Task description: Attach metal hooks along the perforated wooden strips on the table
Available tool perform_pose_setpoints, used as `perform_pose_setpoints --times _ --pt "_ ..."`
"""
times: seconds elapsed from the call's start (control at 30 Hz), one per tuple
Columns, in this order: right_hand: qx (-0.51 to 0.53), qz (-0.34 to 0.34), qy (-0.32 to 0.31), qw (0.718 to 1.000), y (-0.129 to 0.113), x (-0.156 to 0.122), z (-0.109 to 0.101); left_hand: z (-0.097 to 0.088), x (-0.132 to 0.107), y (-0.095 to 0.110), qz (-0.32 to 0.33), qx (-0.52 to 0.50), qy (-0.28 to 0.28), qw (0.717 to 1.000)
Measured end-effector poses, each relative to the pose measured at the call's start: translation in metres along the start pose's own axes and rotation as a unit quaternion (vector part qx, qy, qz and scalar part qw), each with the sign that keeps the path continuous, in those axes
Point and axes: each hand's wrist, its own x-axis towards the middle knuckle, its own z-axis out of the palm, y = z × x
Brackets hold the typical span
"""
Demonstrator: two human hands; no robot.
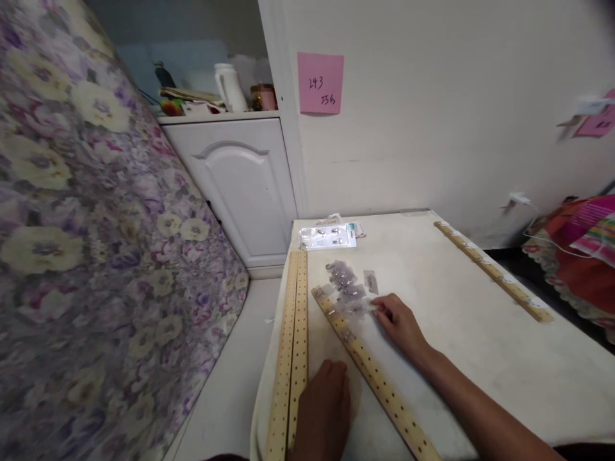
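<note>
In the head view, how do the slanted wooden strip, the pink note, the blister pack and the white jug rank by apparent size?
1. slanted wooden strip, though it lies nearest the camera.
2. pink note.
3. blister pack and white jug look alike; I would not rank them.

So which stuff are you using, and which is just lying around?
In use: little clear bags touched by the right hand; slanted holed strip next to them; paired strips by the left hand.
Lying about: far strip, white packet, pink note, white jug.
</note>
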Motion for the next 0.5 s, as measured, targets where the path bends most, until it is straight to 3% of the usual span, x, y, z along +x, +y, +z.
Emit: perform_pose_setpoints --times 0.27,0.4,0.5 --pt "-0.136 0.025 -0.049 0.989 0.0020 0.0153 0.0099 0.0021 0.0043 -0.0010 -0.003 0.012 -0.009 1.000" --pt "-0.120 0.030 -0.037 0.992 0.0038 0.0154 0.0104 -0.0001 0.0046 0.0024 -0.009 0.021 -0.012 1.000" --pt "-0.047 0.054 -0.003 0.997 0.0076 0.0149 0.0103 -0.0003 0.0043 0.0037 -0.013 0.026 -0.011 1.000"
